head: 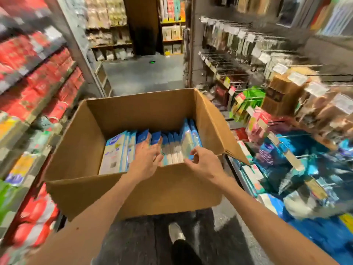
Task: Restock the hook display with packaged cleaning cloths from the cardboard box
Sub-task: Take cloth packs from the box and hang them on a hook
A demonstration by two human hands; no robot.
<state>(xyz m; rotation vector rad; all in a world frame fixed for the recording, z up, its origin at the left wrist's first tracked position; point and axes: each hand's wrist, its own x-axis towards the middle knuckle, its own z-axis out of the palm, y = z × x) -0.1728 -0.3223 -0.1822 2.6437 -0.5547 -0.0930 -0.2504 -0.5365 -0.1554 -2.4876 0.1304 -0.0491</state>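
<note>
The box [133, 194] hides the lower ends of the packs [114, 152] behind its near wall, their print unreadable. My left hand [147, 159] blurs into them at the fingertips. Shelves [28, 73] left of the box and hooks [225, 66] right of it are smeared.

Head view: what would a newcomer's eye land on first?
A big open cardboard box fills the middle, with blue packs standing in a row inside. Both hands reach in: the left hand rests spread on the packs, and the right hand pinches a pack near the row's right end. Hooks hung with goods line the right side.
</note>
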